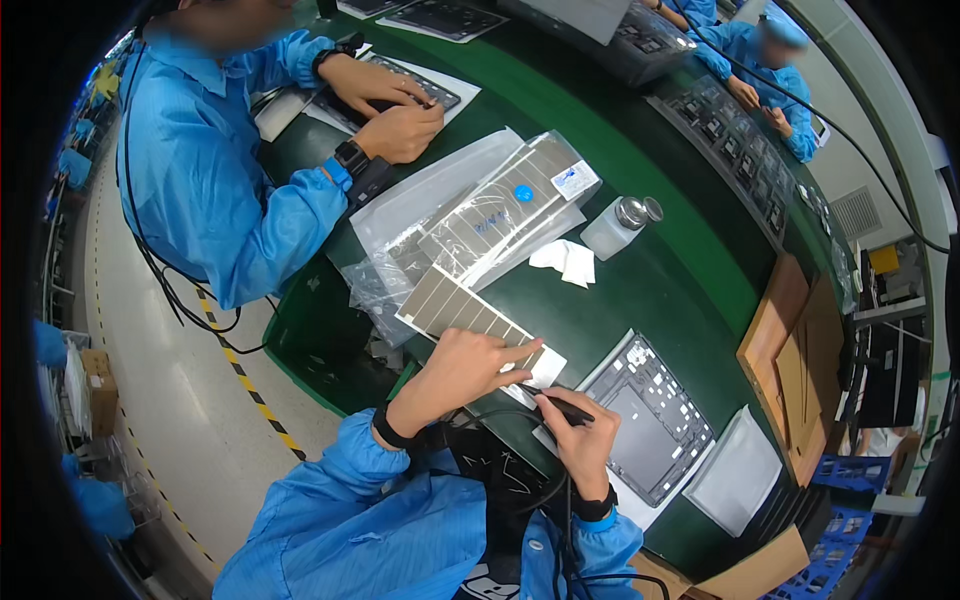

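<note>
My left hand (468, 370) rests over the near end of a sheet of grey-brown adhesive strips (455, 310) with a white border. Its index finger and thumb stretch out across the sheet toward the white end. Close beside it, my right hand (585, 432) grips a black pen-like tool (562, 404), its tip pointing at the sheet by my left fingertips. What the tip touches is too small to tell. To the right of my right hand lies a flat dark grey device housing (655, 430) with several small white pieces on it, on a white sheet.
Bagged strip sheets (500, 210), a white tissue (565, 262) and a pump bottle (618, 228) stand beyond my hands. A white foam-like sheet (735, 470) and cardboard (790, 360) lie right. A co-worker's hands (390, 110) work at far left. Cables hang by my right wrist.
</note>
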The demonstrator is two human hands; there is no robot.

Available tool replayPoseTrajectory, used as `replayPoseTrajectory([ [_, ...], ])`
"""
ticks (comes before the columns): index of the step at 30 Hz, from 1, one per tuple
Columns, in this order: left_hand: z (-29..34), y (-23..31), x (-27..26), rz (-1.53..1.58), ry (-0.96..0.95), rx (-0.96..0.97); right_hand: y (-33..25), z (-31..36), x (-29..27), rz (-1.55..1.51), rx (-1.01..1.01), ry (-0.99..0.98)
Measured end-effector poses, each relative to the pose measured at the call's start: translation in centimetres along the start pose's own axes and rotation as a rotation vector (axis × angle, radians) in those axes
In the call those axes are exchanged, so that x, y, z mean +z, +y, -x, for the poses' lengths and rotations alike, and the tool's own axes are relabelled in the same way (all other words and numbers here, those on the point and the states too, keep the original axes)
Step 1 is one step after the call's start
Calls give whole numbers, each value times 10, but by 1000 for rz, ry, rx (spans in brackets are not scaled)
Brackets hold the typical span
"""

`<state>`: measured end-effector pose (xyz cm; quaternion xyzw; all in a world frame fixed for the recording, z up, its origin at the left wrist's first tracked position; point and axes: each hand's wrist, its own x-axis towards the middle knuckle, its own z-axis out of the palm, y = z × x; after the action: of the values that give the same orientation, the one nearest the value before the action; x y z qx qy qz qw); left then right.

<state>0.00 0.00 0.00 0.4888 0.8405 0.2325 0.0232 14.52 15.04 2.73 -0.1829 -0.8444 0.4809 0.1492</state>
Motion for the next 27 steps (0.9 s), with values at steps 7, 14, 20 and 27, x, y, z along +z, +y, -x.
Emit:
replayPoseTrajectory([
  [7,2,4,-2,7,12,-2,1,4,-3,-101,102,7],
  [14,-1,3,1,79,20,1,-13,15,-64,114,-108,124],
  [20,4,23,-18,145,120,80,40,52,-205,498,-57,506],
  [27,-46,125,-10,299,-96,524,83,77,-247,499,64,472],
])
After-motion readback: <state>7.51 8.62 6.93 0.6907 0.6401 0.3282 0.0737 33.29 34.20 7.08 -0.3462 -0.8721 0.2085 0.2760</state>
